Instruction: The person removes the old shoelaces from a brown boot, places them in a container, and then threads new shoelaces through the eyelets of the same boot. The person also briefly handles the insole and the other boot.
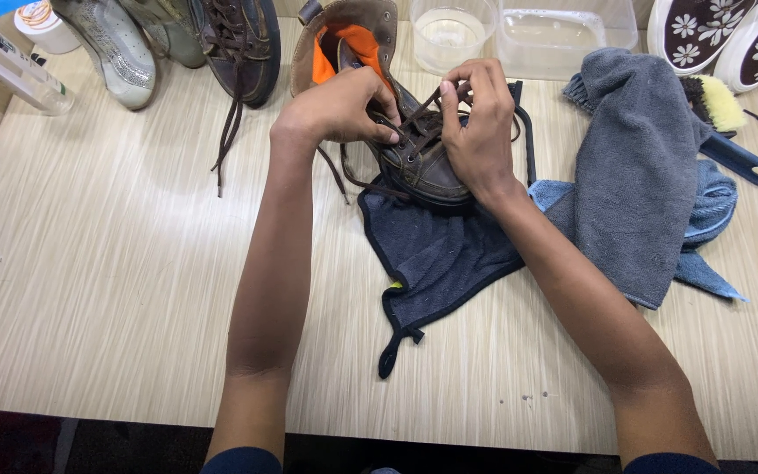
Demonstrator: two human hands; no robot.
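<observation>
1. Lying toe toward the wearer, heel and open collar away: brown leather boot [414, 149], long axis running from near edge to far edge of the wooden table [133, 290], tilted slightly to the left at the top.
2. Resting with its toe on a dark blue cloth [432, 254], orange lining showing inside the collar.
3. Sitting directly under both hands, the lacing zone: left hand [344, 105] coming in from the left side, right hand [475, 123] from the right, both about equally near, meeting over the tongue.
4. Curling left fingers [383, 118] inward, thumb and forefinger closing on a strand of the dark brown lace [414, 123] near the upper eyelets; exact contact partly hidden by the knuckles.
5. Pinching with right fingertips [454, 92] pressed together, drawing a lace strand up and away from the tongue, remaining fingers folded loosely.
6. Trailing loose lace ends down the left side of the boot onto the table.
7. Lying nearby, untouched: grey towel [633, 167] over a lighter blue cloth [712, 211] to the right, a handled brush [721, 114] beyond it, clear plastic containers [563, 35] at the far edge, a second brown boot [239, 44] to the left.
</observation>
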